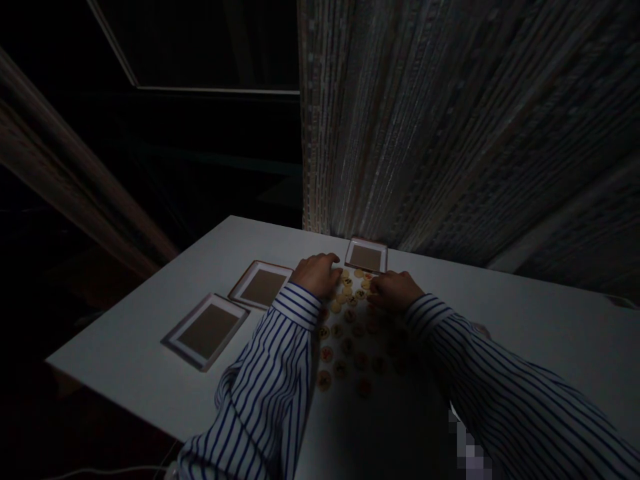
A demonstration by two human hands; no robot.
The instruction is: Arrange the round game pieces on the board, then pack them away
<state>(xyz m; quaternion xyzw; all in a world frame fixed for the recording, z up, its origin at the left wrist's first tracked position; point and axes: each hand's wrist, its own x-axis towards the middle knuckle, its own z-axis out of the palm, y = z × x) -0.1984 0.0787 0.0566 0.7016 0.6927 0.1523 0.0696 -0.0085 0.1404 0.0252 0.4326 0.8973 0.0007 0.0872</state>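
Round wooden Chinese chess pieces lie in a loose cluster on the white table, some face up with dark or red characters, some showing plain pale sides. At the cluster's far left edge is my left hand, its thumb and forefinger apart with nothing visible between them. My right hand is at the right edge of the cluster, fingers curled inward at the pieces; whether a piece is held in them is hidden. Nearer to me, more pieces are spread out in the shadow between my striped sleeves.
Two framed rectangular panels lie on the table to the left. A third, smaller frame lies beyond the pieces at the back edge. A string curtain hangs behind the table. The room is dim.
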